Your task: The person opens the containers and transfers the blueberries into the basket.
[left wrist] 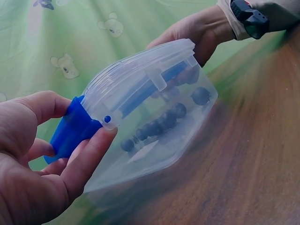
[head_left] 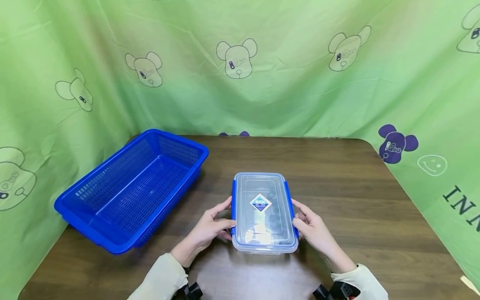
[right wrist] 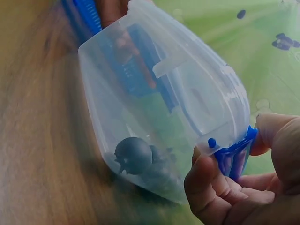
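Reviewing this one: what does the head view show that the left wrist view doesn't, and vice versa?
Only head: the blue basket and the diamond-shaped label atop the clear container. Only left wrist: dark round objects inside it, seen through its side. Both: the container, left hand, right hand, wooden tabletop and green curtain.

The dark round objects point(right wrist: 133, 154) inside the clear plastic box with blue side clips point(head_left: 271, 183) blur behind its cloudy walls, and their number cannot be told. The fine print on the white-and-blue diamond-shaped label point(head_left: 260, 203) is too small to read. In the head view, the box's edge hides some fingertips of the right hand point(head_left: 313, 229). The brown wood-grain table point(head_left: 375, 208) covers all but the ears of a purple printed bear point(head_left: 244, 133). Black lettering point(head_left: 460, 205) is cut off at the right edge, both pale sleeves point(head_left: 159, 279) at the bottom.
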